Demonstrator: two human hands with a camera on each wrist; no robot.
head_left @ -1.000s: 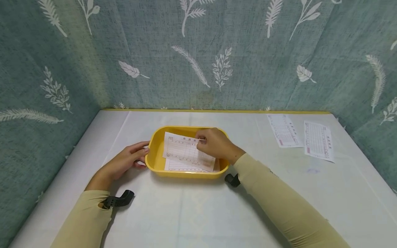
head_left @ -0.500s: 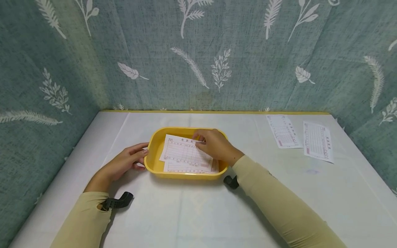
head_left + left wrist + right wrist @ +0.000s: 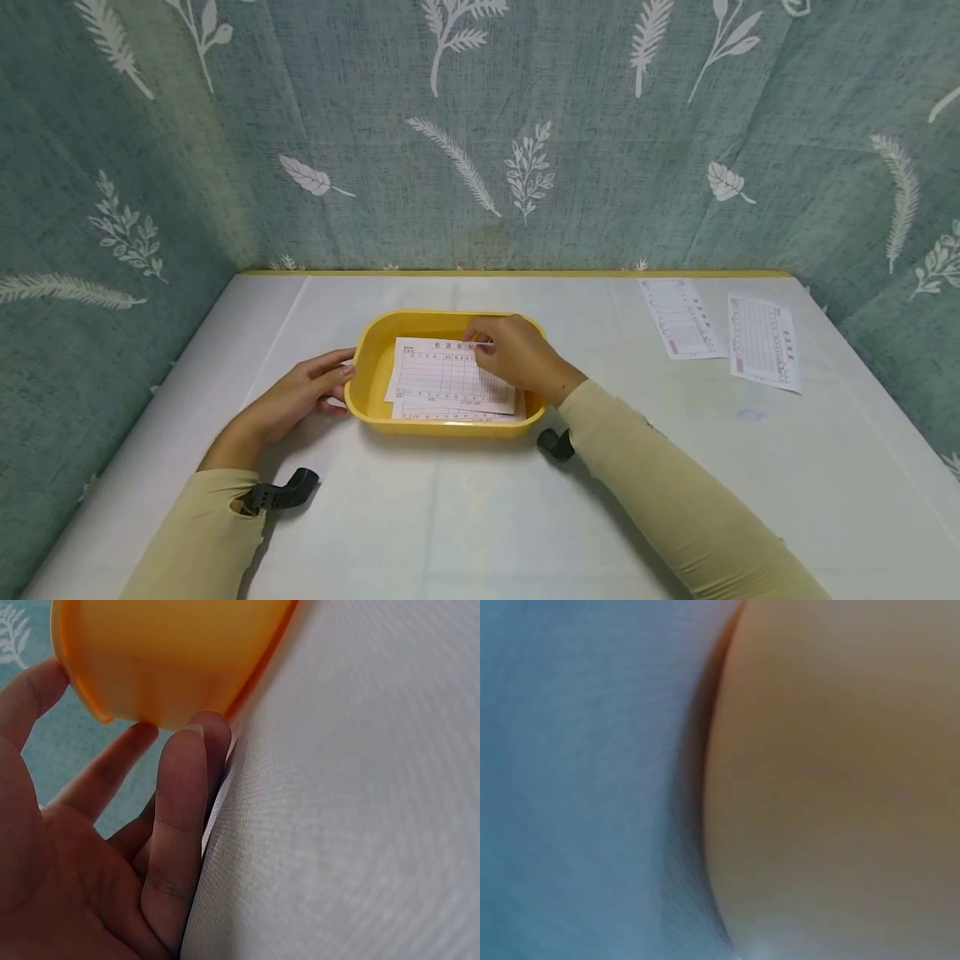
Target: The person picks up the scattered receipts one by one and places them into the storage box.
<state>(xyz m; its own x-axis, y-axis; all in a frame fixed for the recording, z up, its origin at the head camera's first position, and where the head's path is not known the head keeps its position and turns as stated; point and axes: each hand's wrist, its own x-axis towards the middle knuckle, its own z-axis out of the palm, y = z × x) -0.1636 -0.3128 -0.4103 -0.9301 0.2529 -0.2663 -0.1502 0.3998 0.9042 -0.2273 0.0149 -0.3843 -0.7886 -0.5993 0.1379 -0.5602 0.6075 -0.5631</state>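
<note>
A yellow plastic basin [image 3: 371, 375] stands mid-table with printed receipt slips inside. The top receipt slip [image 3: 431, 375] lies over another receipt slip [image 3: 420, 410], whose lower edge shows beneath it. My right hand [image 3: 521, 354] reaches over the basin's right end and pinches the top slip near its upper right edge. At the left end, my left hand [image 3: 303, 396] touches the basin with relaxed fingers. In the left wrist view, my left hand [image 3: 112, 832] has its fingertips against the basin's end wall [image 3: 157, 682]. The right wrist view shows only the blurred basin wall [image 3: 832, 780] and tablecloth.
Two more receipt slips, a left one [image 3: 682, 319] and a right one [image 3: 765, 342], lie flat at the back right of the white-covered table [image 3: 465, 508]. A patterned green cloth wall [image 3: 480, 167] rises behind the table and along its sides.
The top slip's tilt has lessened, and it now lies nearly level over the slip below. My right hand stays at the slip's upper right; my left hand keeps touching the basin.
</note>
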